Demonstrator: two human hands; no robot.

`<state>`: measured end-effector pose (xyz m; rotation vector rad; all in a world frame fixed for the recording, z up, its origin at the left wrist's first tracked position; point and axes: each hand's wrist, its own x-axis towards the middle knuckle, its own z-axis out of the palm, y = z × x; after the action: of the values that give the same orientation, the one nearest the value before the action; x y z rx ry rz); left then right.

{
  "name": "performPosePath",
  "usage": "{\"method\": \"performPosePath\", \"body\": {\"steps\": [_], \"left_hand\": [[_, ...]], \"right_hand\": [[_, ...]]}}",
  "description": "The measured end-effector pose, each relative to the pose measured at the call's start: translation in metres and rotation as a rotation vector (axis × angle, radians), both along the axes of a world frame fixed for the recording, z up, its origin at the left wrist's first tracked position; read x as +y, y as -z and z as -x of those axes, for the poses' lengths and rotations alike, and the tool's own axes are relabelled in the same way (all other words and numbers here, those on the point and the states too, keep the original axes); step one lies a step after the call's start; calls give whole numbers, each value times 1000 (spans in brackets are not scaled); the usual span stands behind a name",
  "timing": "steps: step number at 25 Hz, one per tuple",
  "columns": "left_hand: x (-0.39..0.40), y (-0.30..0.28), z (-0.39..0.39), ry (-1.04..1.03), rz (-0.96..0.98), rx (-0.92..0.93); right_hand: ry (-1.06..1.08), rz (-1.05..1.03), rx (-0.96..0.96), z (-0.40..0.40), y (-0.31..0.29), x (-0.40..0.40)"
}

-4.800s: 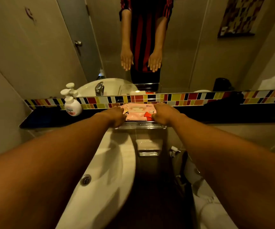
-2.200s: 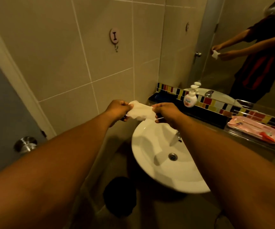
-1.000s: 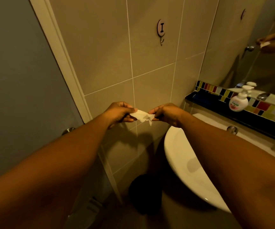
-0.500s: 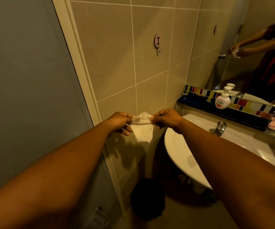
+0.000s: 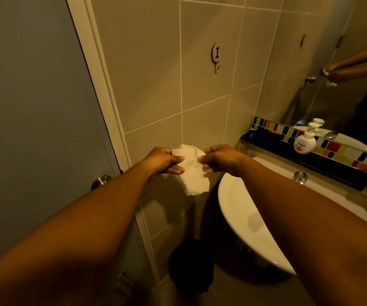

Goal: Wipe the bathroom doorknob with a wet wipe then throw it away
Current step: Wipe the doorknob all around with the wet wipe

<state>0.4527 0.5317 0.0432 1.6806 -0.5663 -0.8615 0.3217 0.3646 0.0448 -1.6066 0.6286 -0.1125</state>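
A: So, where is the wet wipe (image 5: 192, 173) sitting right now?

B: You are holding it up in front of the tiled wall (image 5: 156, 85), out at arm's length. Your left hand (image 5: 162, 162) is pinching its upper left edge and your right hand (image 5: 219, 160) is pinching the upper right, both closed on the sheet, so it is hanging loosely between them with the lower part drooping.

A: Which step am I in, then?

B: I am reading this as the opening-out step: you are spreading the wipe before any wiping is happening. The doorknob (image 5: 101, 181) is sitting on the grey door (image 5: 34, 107) near its right edge, low and to the left of your left forearm, and the wipe is well apart from it.

A: What is the next move asking of me?

B: One hand is probably needing to gather the sheet into the palm and swing left and down to wrap it around the knob; the other can be letting go. Both your arms are reaching forward nearly straight, hands close together, backs of the hands facing up.

A: And the throwing away?

B: A dark bin (image 5: 191, 266) is standing on the floor below your hands, beside the white sink (image 5: 239, 217).
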Motion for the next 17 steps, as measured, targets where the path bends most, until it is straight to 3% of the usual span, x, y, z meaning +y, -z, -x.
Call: {"method": "performPosePath", "body": {"steps": [2, 6, 11, 14, 17], "left_hand": [[4, 2, -3, -62, 2, 39], [30, 12, -16, -157, -30, 37], [92, 18, -23, -148, -199, -97], [128, 18, -25, -269, -220, -144], [165, 22, -27, -421, -243, -205]], "right_hand": [[-102, -86, 39, -13, 9, -1], [-215, 152, 198, -42, 32, 14], [-274, 30, 150, -77, 38, 59], [-353, -78, 130, -96, 33, 93], [-396, 35, 108, -109, 32, 120]]}}
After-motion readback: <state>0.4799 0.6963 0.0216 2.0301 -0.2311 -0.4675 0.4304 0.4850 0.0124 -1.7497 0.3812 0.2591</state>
